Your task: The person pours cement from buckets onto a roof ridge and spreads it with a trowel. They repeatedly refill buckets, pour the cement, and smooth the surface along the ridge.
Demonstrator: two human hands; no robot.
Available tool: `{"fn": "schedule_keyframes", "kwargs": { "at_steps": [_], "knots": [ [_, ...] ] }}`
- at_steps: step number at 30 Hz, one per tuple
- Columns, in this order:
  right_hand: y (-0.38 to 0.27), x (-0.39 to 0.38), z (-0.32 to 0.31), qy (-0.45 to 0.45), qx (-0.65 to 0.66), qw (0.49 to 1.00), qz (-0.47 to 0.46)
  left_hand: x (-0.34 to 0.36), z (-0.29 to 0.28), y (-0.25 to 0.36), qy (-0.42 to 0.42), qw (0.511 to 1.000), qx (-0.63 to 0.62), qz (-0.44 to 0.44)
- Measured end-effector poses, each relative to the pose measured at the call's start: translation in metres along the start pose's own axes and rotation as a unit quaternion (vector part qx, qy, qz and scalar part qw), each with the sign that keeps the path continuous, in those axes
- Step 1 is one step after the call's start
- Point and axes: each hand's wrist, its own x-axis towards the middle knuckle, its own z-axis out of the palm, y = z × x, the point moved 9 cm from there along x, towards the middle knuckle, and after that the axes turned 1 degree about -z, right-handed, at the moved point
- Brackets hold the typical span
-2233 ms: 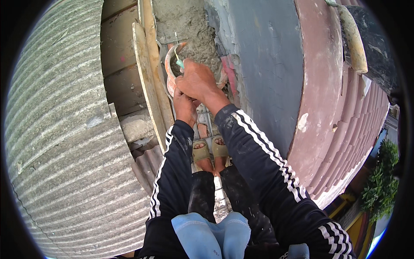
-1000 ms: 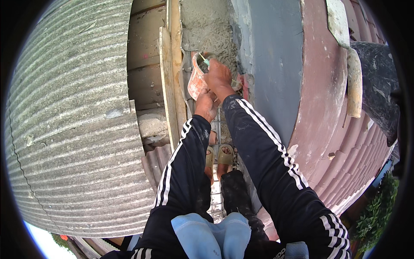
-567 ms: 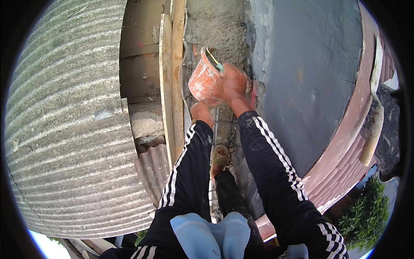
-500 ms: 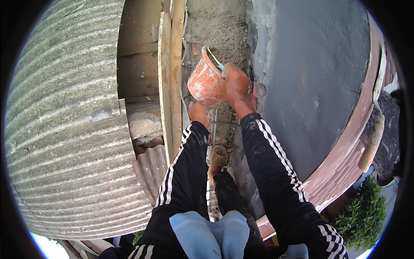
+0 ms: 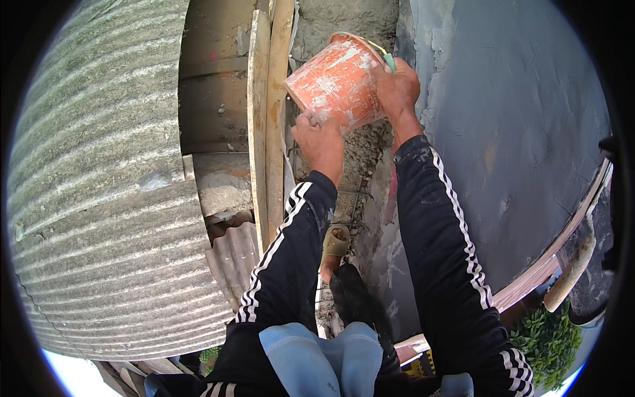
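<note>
Rubble-strewn ground (image 5: 360, 165), sandalled foot (image 5: 335, 241) on it

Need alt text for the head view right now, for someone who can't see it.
Both hands hold a tipped orange bucket against a rough concrete wall: the left hand under its base, the right hand at its rim. Upright wooden planks and corrugated sheeting stand left.
</note>
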Motion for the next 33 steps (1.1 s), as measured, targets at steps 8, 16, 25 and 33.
{"fn": "schedule_keyframes", "kwargs": {
  "at_steps": [8,16,25,33],
  "knots": [
    [0.013,0.049,0.005,0.054,-0.091,0.994,0.007,0.024,0.007,0.01,-0.047,0.988,0.087,0.115],
    [0.042,0.073,0.004,0.074,-0.011,0.996,0.046,0.112,-0.003,-0.068,-0.059,0.955,-0.246,-0.157],
    [0.043,0.1,-0.005,0.136,0.147,0.977,0.078,0.16,-0.01,0.037,-0.124,0.99,-0.059,-0.035],
    [0.033,0.093,-0.023,0.167,0.276,0.943,0.085,0.177,0.004,0.108,-0.104,0.984,0.104,0.099]
  ]
}}
